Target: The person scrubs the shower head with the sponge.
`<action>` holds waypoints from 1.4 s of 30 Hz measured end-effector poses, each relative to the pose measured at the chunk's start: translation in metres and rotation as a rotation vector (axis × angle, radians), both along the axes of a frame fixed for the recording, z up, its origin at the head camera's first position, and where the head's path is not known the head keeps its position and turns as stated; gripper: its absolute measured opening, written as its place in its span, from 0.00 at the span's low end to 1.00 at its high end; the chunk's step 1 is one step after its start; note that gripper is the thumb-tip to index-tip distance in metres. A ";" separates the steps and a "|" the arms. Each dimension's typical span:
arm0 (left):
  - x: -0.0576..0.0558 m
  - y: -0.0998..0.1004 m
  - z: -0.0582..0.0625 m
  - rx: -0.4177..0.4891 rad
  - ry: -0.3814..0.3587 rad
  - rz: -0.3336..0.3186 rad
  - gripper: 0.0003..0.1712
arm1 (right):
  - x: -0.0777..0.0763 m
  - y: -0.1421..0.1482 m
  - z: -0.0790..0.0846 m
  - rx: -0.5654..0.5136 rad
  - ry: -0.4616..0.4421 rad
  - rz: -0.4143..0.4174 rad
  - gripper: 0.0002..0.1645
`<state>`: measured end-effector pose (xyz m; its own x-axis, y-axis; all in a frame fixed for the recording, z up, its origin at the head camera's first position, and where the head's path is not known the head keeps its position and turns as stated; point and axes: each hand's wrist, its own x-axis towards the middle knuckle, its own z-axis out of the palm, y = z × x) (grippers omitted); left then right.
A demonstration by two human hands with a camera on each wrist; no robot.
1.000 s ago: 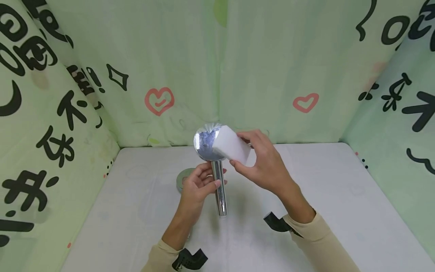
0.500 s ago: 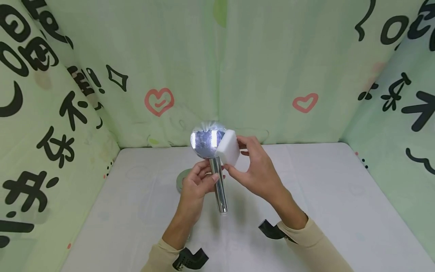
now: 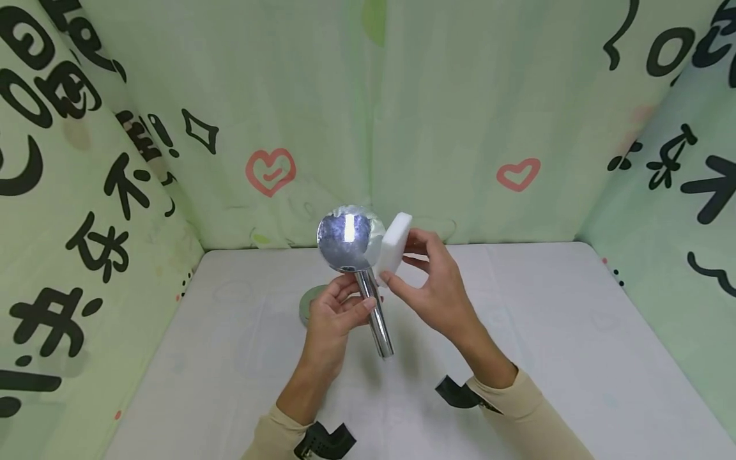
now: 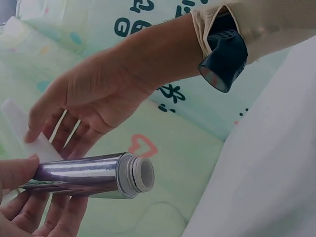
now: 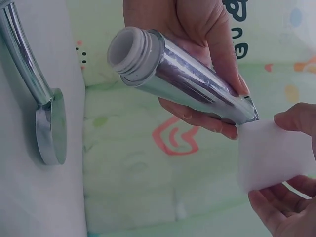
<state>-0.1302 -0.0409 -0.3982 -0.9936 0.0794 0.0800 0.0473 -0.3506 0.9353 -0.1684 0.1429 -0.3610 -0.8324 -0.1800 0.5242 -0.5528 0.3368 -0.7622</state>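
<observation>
Shower head (image 3: 342,239), handle end (image 4: 141,174) hollow, held in left-hand grip (image 3: 338,313); white block (image 3: 394,243) pinched in right-hand grip (image 3: 434,287).

Second shower head (image 3: 308,308) partly hidden behind left grip (image 3: 338,318)

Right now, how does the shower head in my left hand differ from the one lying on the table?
The held shower head is raised in your left hand; the other shower head lies on the table. The held shower head shows its chrome back to the head camera, the other its grey-green face. A white sponge is beside the held one; the other has none. Both have a round head and a straight chrome handle.
</observation>
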 end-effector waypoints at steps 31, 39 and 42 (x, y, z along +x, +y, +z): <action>-0.001 -0.013 -0.005 -0.018 0.093 -0.219 0.25 | -0.016 0.017 -0.002 -0.220 -0.208 0.149 0.35; -0.001 -0.016 -0.005 0.008 0.142 -0.308 0.28 | -0.021 0.024 -0.002 -0.226 -0.213 0.139 0.34; -0.001 -0.017 -0.005 0.034 0.147 -0.347 0.28 | -0.022 0.025 -0.001 -0.229 -0.215 0.142 0.34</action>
